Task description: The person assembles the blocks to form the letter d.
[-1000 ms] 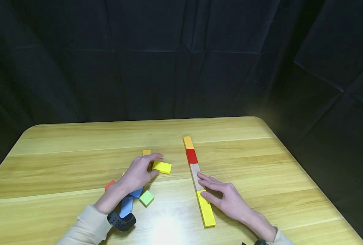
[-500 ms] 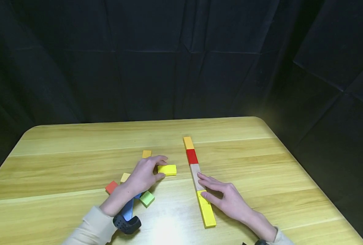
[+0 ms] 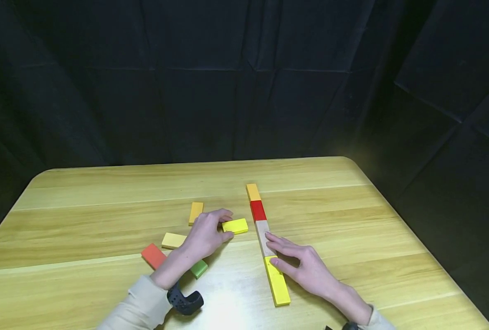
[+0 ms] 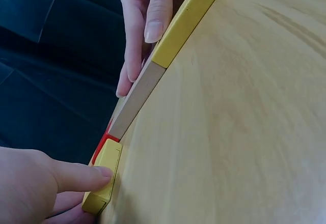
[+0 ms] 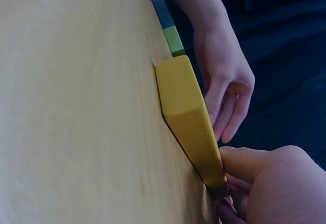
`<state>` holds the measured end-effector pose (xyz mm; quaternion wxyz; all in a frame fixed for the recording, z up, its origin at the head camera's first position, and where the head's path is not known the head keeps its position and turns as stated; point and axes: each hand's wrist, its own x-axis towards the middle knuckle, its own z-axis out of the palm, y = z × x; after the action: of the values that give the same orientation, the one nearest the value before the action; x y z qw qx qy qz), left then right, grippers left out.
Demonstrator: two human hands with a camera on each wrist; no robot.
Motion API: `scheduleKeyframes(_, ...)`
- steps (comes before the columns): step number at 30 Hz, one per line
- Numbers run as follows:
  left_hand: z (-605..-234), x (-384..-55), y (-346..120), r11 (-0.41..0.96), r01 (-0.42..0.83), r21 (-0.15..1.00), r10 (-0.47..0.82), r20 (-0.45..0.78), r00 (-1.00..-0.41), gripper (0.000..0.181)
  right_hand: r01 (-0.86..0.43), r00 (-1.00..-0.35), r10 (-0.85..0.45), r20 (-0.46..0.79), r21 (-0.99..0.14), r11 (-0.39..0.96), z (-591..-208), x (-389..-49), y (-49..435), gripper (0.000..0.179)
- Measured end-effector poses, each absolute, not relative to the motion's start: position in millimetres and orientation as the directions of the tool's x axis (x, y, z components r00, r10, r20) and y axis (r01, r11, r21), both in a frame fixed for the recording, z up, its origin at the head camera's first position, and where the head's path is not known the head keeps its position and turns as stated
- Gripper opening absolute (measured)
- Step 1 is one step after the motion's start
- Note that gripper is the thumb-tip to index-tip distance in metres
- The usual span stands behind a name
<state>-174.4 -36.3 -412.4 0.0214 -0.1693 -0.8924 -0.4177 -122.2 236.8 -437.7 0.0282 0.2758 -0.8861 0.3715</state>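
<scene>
I see the loose yellow block in the left hand, just left of the red block and pale block.
The left hand pinches its left end; its long axis runs crosswise to their line. The right hand is farther off, its fingers relaxed, touching the pale block and end yellow block. I see no container.

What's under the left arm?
A red block, a cream block and a green block poke out; a blue block shows from the side. The arm hides the rest.
</scene>
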Motion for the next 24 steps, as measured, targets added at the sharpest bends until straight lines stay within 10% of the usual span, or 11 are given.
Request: scheduleKeyframes(24, -414.0, -179.2, -15.4, 0.6, 0.303, 0.74, 0.267, 0.173, -0.948, 0.043, -0.523, -0.839, -0.472, 0.27, -0.639, 0.564, -437.7, -123.4, 238.9, 0.041)
